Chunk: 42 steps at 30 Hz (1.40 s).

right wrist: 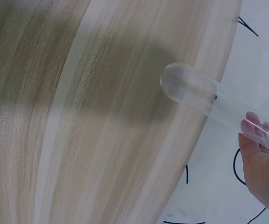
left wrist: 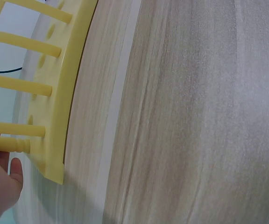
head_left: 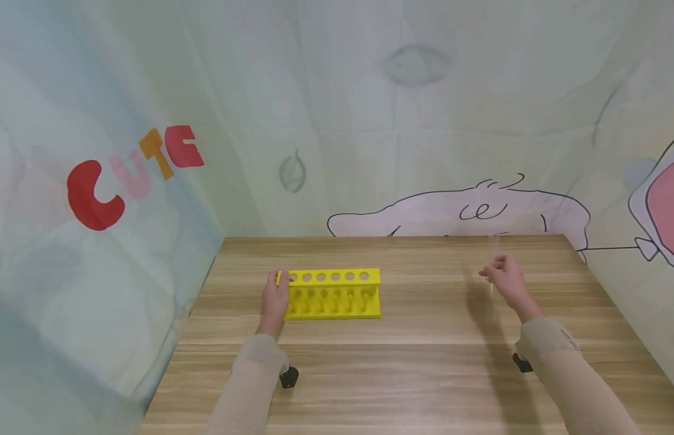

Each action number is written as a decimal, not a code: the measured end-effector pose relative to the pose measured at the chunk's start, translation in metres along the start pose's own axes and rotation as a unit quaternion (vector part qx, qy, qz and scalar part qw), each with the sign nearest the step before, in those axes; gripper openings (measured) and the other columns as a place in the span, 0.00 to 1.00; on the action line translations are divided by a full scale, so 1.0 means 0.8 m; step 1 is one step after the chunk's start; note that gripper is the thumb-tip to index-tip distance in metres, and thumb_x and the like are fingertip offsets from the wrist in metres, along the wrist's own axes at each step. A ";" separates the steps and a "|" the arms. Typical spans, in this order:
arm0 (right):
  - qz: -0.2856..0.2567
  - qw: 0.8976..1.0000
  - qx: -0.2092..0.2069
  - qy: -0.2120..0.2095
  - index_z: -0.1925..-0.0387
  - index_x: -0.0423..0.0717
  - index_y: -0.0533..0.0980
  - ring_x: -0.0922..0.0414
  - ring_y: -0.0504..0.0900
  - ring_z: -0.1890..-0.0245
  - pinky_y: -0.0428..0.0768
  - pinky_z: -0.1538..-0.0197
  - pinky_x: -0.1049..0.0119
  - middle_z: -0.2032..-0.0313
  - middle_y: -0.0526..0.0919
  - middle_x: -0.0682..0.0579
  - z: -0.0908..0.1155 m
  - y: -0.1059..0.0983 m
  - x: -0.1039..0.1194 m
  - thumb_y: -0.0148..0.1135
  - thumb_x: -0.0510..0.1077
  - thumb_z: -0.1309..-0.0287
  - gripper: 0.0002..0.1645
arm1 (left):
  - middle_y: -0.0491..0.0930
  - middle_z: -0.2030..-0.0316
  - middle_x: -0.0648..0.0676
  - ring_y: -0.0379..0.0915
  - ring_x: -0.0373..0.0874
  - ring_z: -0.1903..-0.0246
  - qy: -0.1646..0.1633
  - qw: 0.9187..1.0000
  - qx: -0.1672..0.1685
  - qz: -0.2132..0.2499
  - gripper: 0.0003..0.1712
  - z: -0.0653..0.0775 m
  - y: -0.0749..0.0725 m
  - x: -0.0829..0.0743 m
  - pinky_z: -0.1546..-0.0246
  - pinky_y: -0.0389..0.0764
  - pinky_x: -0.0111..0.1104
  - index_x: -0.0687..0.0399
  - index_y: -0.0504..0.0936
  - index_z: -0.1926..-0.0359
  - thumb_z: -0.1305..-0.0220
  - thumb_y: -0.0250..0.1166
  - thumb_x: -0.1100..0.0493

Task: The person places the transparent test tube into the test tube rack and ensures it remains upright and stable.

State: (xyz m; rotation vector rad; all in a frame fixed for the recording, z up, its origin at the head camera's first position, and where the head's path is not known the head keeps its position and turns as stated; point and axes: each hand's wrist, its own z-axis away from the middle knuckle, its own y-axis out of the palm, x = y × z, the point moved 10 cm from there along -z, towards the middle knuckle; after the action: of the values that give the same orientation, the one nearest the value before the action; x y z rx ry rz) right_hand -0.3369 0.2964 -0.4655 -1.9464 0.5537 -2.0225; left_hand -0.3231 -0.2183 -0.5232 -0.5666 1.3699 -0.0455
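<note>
A yellow test tube rack [head_left: 333, 313] with a row of round holes stands upright on the wooden table, left of centre. My left hand [head_left: 274, 296] grips its left end, the thumb in front. In the left wrist view, fingers of this hand [left wrist: 3, 184] reach around an end post of the rack [left wrist: 55, 112]. Over the right part of the table, my right hand [head_left: 508, 281] pinches a clear test tube [head_left: 494, 243]. The right wrist view shows the tube [right wrist: 190, 88] with its rounded bottom above the table, and the right hand [right wrist: 265, 175] holding it higher up.
The wood-grain table [head_left: 402, 374] ends at a pale printed curtain [head_left: 337, 121] behind it and on both sides. Coloured letters [head_left: 92, 196] show on the left curtain. Small black devices [head_left: 288, 377] sit under both cuffs.
</note>
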 end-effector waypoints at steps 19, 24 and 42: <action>-0.047 0.999 0.005 -0.017 0.56 0.33 0.57 0.74 0.75 0.72 0.76 0.64 0.77 0.69 0.71 0.51 0.001 0.008 0.025 0.47 0.34 0.43 0.15 | 0.74 0.53 0.57 0.63 0.49 0.52 -0.006 1.000 0.012 -0.006 0.26 0.004 0.001 -0.001 0.49 0.64 0.41 0.53 0.63 0.47 0.35 0.39 0.40; -0.049 0.998 0.007 -0.027 0.57 0.34 0.56 0.73 0.76 0.70 0.77 0.62 0.76 0.68 0.71 0.49 0.003 0.011 0.035 0.48 0.34 0.43 0.15 | 0.75 0.54 0.56 0.64 0.49 0.52 -0.004 1.000 0.005 -0.005 0.25 0.002 0.001 0.000 0.48 0.64 0.41 0.52 0.63 0.48 0.35 0.39 0.40; -0.075 0.995 0.038 -0.053 0.57 0.39 0.56 0.71 0.77 0.68 0.77 0.59 0.75 0.66 0.72 0.51 0.006 0.033 0.068 0.48 0.35 0.42 0.14 | 0.75 0.54 0.58 0.64 0.51 0.52 0.005 1.000 0.004 -0.006 0.25 0.001 0.001 -0.002 0.48 0.64 0.42 0.53 0.64 0.48 0.34 0.39 0.41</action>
State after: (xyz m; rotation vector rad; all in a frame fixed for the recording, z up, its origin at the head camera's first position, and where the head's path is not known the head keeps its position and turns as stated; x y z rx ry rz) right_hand -0.3369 0.2483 -0.4292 -2.0913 0.3092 -1.9804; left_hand -0.3228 -0.2168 -0.5221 -0.5694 1.3749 -0.0633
